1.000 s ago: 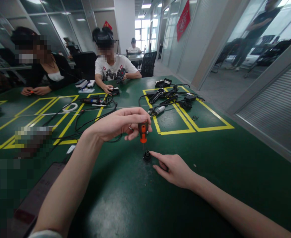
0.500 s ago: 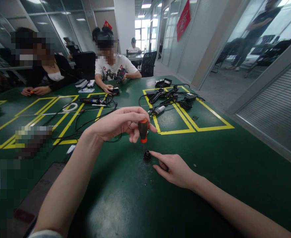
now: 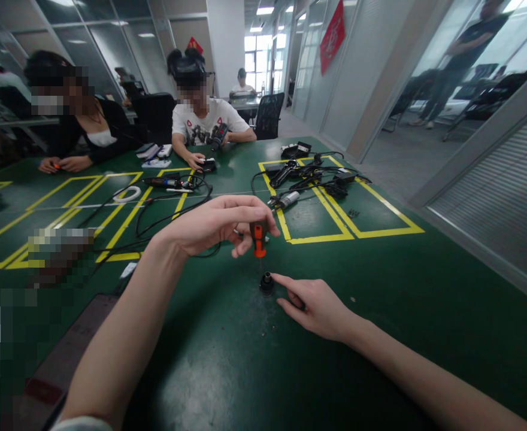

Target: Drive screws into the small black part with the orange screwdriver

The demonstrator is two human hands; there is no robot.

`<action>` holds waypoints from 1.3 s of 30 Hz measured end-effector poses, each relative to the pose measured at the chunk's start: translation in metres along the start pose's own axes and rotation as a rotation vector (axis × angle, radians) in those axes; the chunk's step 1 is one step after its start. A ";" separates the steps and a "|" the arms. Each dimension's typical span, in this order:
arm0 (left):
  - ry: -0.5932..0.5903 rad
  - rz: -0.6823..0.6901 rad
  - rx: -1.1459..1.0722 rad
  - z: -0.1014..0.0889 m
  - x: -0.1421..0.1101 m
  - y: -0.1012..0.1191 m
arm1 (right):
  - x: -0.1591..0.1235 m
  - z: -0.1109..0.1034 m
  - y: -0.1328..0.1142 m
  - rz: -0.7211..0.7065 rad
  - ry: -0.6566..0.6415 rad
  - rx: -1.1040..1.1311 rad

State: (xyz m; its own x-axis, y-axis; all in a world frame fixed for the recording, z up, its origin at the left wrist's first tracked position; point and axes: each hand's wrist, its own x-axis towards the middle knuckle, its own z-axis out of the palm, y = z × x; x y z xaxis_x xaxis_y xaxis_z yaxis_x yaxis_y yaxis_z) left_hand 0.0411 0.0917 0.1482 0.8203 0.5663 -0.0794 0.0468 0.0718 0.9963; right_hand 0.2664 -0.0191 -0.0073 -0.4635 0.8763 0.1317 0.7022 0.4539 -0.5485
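Note:
My left hand is closed around the handle of an orange-and-black screwdriver, held upright with its thin shaft pointing down. Below it, a small round black part with a metal collar on top stands on the green table. The shaft reaches down at the back of this part; where its tip rests is hidden. With its index finger stretched out, my right hand touches the part's upper right side. The thumb of that hand lies near the table, apart from the other fingers.
Black cables and tools lie inside yellow tape outlines at the back right. A cabled tool and a white coil lie at the back left. Two people sit across the table. A dark flat object is near my left forearm.
The screwdriver's handle has turned about its length, showing more orange toward me. My left fingers have shifted slightly with it. My right hand and the black part have stayed put.

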 end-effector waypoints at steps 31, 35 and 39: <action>0.064 -0.021 0.048 0.004 -0.002 0.004 | 0.000 0.000 -0.001 -0.012 0.007 -0.016; 0.155 0.030 0.190 0.010 -0.002 0.006 | 0.001 0.000 0.000 -0.005 0.003 -0.015; 0.289 0.155 0.404 0.021 0.001 0.003 | 0.001 0.000 0.000 0.006 -0.005 -0.015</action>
State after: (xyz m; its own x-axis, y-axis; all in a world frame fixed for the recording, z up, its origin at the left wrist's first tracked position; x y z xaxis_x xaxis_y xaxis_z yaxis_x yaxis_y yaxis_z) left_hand 0.0539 0.0750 0.1519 0.6468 0.7529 0.1212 0.2005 -0.3212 0.9255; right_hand 0.2663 -0.0183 -0.0078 -0.4616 0.8783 0.1244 0.7132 0.4508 -0.5367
